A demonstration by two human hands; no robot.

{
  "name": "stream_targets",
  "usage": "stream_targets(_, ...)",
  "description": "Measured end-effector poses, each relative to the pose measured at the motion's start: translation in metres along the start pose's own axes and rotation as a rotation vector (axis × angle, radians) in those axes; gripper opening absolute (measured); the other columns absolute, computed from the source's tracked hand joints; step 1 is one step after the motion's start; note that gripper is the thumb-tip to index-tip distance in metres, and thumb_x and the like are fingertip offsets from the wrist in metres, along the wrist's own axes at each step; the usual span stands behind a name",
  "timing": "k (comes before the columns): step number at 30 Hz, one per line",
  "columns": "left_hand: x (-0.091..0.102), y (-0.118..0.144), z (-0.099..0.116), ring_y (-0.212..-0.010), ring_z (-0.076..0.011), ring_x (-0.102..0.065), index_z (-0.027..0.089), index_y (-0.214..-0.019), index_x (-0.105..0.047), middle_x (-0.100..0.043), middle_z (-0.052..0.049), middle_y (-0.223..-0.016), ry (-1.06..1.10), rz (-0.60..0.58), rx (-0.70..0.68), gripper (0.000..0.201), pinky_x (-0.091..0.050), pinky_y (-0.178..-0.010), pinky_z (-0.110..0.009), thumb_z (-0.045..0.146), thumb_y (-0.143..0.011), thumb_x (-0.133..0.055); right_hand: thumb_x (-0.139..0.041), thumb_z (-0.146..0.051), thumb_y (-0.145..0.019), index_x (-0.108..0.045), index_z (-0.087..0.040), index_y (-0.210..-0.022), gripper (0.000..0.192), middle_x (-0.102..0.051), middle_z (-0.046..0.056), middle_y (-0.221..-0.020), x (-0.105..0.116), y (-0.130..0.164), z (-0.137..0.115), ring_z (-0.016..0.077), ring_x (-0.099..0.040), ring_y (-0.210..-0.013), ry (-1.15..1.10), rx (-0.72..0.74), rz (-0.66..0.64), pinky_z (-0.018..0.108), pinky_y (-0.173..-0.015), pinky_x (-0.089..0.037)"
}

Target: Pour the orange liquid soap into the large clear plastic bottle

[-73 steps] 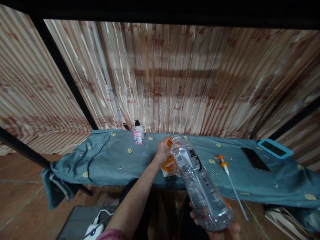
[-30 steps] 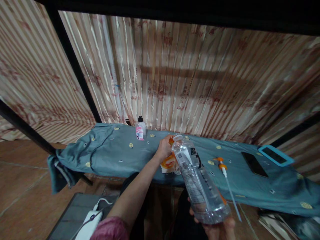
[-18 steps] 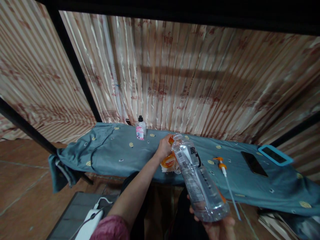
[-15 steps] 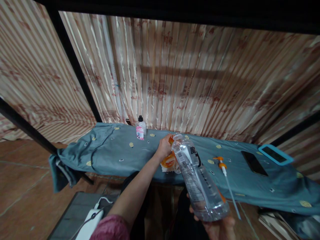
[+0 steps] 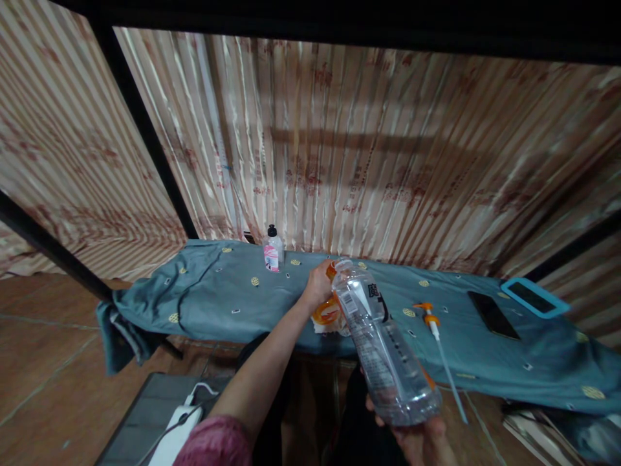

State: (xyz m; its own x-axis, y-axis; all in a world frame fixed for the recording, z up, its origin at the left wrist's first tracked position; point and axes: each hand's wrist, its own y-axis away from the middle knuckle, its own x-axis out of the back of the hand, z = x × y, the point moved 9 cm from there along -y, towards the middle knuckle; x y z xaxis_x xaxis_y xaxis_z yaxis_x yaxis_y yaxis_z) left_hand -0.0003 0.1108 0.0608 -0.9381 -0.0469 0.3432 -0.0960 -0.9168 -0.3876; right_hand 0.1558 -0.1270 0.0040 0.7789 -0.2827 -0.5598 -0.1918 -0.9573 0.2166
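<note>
The clear bottle (image 5: 388, 349) is tilted, its mouth at the neck of the orange bottle (image 5: 328, 313) and its base on the right, near side of the orange bottle; rim contact cannot be confirmed. The left hand (image 5: 319, 287) has its fingers wrapped around the neck of the orange bottle; the right hand (image 5: 416, 439) has its fingers, partly hidden, curled around the clear bottle's base. Caution: a slip at that base may pull the mouth off the neck and spill any contents onto the surface (image 5: 208, 298). The pump (image 5: 430, 320), right of the orange bottle, overhangs the edge and may drop if knocked.
</note>
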Motion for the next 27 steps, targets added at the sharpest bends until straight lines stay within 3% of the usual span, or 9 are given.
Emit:
stream_targets(4,0.000,0.000,0.000,-0.071,-0.0146,-0.064,0.015,-0.090,-0.069,-0.072,-0.002,-0.079,0.005,0.000,0.009,0.018,-0.050,-0.070,-0.024,0.030,-0.078,-0.067,-0.086,-0.069,-0.048,-0.039,-0.029,-0.138,0.109,-0.076,0.010,-0.099,-0.002,-0.001,0.000,0.0256,-0.070,-0.068,0.000,0.010,-0.025,0.031,-0.053,-0.054)
stream_targets(11,0.000,0.000,0.000,-0.074,-0.0147,-0.064,0.015,-0.091,-0.069,-0.073,-0.003,-0.083,0.020,-0.009,0.003,0.020,-0.050,-0.071,-0.024,0.031,-0.079,-0.067,-0.082,-0.072,-0.051,-0.043,-0.031,-0.135,0.102,-0.076,0.006,-0.091,-0.004,0.000,-0.003,0.0224,-0.069,-0.064,0.013,0.051,-0.024,0.027,-0.050,-0.053)
stream_targets(20,0.002,0.001,0.006,-0.072,-0.0148,-0.064,0.016,-0.084,-0.067,-0.071,-0.002,-0.079,0.000,0.004,-0.013,0.020,-0.050,-0.069,-0.024,0.035,-0.078,-0.069,-0.082,-0.073,-0.049,-0.038,-0.031,-0.142,0.111,-0.075,0.010,-0.101,-0.004,0.002,-0.006,0.0240,-0.070,-0.065,0.025,0.059,-0.015,0.029,-0.049,-0.053)
stream_targets(27,0.002,0.002,0.007,-0.070,-0.0146,-0.064,0.015,-0.085,-0.068,-0.071,-0.002,-0.078,0.008,0.001,-0.013,0.023,-0.051,-0.070,-0.025,0.037,-0.078,-0.069,-0.081,-0.073,-0.053,-0.043,-0.029,-0.135,0.100,-0.075,0.008,-0.094,-0.009,0.003,-0.010,0.0236,-0.069,-0.063,0.026,0.091,-0.034,0.027,-0.047,-0.052)
